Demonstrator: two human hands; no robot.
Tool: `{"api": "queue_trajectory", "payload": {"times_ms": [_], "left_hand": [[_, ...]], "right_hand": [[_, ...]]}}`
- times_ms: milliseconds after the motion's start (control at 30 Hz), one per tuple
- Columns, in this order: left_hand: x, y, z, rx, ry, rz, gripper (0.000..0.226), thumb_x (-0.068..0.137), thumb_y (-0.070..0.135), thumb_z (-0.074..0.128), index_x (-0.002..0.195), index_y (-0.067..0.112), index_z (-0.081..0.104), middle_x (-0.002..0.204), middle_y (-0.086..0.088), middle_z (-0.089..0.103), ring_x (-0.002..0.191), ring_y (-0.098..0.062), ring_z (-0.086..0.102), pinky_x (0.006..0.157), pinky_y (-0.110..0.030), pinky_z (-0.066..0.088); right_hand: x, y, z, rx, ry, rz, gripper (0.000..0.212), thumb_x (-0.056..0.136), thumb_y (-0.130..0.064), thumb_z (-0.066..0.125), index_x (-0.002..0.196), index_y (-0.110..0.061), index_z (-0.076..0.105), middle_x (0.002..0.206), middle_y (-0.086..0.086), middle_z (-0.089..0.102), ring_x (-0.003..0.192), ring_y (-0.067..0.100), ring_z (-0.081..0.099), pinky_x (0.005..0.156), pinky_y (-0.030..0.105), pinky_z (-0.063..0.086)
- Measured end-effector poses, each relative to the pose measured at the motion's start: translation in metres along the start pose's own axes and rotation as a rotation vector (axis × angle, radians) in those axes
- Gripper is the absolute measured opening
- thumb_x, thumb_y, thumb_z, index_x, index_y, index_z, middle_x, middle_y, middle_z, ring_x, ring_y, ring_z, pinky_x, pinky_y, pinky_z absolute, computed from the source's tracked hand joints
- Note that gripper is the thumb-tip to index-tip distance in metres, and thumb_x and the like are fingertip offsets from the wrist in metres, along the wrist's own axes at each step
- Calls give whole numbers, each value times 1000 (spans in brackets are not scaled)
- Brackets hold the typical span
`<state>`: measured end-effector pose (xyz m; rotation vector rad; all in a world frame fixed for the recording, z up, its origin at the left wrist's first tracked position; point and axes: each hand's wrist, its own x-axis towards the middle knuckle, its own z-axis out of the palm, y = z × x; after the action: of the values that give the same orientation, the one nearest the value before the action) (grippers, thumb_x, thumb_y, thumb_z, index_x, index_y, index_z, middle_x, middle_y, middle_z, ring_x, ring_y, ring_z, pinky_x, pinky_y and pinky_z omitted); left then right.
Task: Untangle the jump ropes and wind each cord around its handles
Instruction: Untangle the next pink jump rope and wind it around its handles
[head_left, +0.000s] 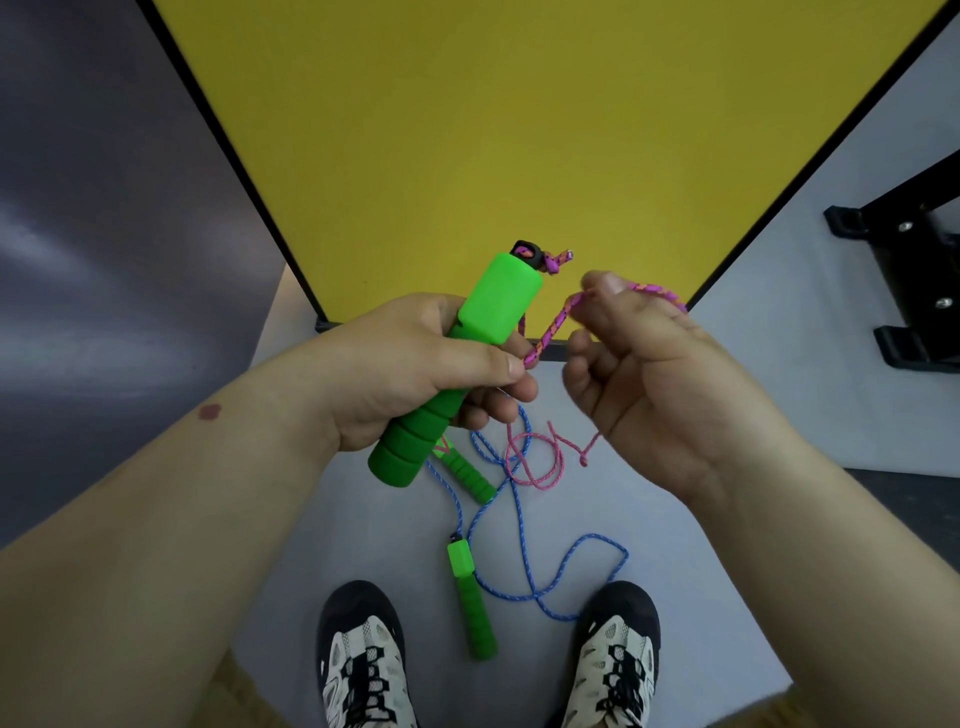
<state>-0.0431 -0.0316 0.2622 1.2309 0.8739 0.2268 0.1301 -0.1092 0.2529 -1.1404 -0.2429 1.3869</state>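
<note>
**Observer:** Start at the bottom. What's on the floor?

**Operator:** Nearest me, between the two shoes (363, 654), I see a green handle on the floor (470, 597) with the blue cord (550, 577) looping off it. Just beyond lies a second green handle (467, 475), partly hidden under my left hand. The blue cord crosses the slack of the pink cord (535, 467) there, so I judge the two ropes not yet fully separated.

**Observer:** And your hands?

**Operator:** My left hand (415, 364) is wrapped around the raised green handle (467, 358), thumb pressing the pink cord against it. My right hand (654, 374) has its fingers curled, pinching the pink cord near the fingertips, with the cord running over the back of the hand. Past that is the handle's black cap (527, 252) with the knotted cord end, then the yellow board (519, 130).

**Observer:** Which step?

**Operator:** I'd say I'm starting the pink winding. Next I need to carry the pinched cord around the handle under light tension, while the floor slack pulls free of the blue loop without snagging.
</note>
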Motion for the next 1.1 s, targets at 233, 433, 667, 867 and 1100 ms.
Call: {"api": "queue_trajectory", "payload": {"times_ms": [233,433,667,867,1100], "left_hand": [[1,-1,3,-12,-15,3,5,93,5,61,97,8,62,81,-6,74,68,-15,68,58,-23,54],[1,-1,0,-18,-17,-16,6,94,6,61,99,6,65,86,-9,75,71,-16,69,61,-24,56],[1,0,3,-30,3,-24,5,95,7,61,100,8,62,84,-8,75,71,-16,71,58,-24,56],[-2,1,4,-2,-38,-66,6,95,9,61,100,7,64,87,-10,74,68,-14,70,55,-23,55],[-3,2,6,-1,-8,-48,3,95,8,61,95,9,64,82,-8,75,67,-15,70,56,-23,56]], "right_hand": [[0,5,0,-160,-88,31,12,89,-15,67,98,-13,74,89,7,67,64,9,59,60,22,52],[4,-7,-4,-2,36,-96,10,95,-16,63,100,-12,71,87,2,71,66,9,63,66,21,55],[-2,6,2,-155,-142,70,14,93,-15,62,103,-10,70,76,5,67,63,10,62,65,22,54],[4,-5,-2,-87,9,-103,8,95,-14,62,94,-12,70,74,1,65,66,10,63,65,22,55],[1,-3,-3,-95,-66,3,18,88,-21,68,103,-12,71,83,2,68,69,13,65,66,25,56]]}}
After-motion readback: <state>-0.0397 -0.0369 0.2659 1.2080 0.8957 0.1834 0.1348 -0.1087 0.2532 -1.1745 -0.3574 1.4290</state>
